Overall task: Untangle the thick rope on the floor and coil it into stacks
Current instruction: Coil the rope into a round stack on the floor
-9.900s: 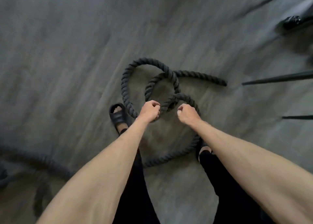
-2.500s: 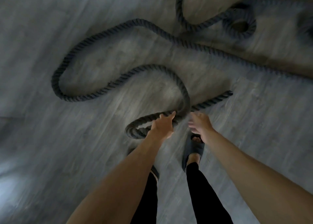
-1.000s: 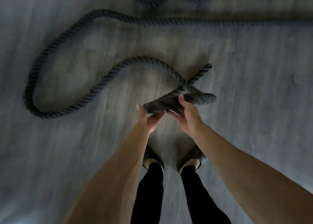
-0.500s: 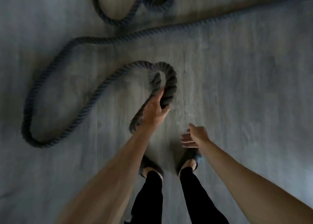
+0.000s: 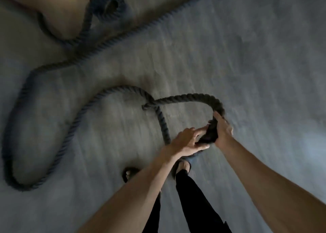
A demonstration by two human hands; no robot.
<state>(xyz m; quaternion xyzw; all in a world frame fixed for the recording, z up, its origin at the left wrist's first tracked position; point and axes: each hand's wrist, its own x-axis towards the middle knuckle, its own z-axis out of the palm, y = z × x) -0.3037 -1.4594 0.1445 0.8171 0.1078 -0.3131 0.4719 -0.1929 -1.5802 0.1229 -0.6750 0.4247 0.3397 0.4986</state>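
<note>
Right of centre, the right hand (image 5: 223, 129) grips the thick rope (image 5: 185, 97), fingers curled round it; the left hand (image 5: 185, 141) pinches it just beside. From there the rope arcs toward upper left and crosses itself on the floor (image 5: 264, 74), nearer the left hand.

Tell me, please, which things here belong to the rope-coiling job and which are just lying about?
Job: thick dark twisted rope; small coil of the same rope; left hand; right hand.
Not the job: grey plank floor; black sandals; black trousers.
</note>
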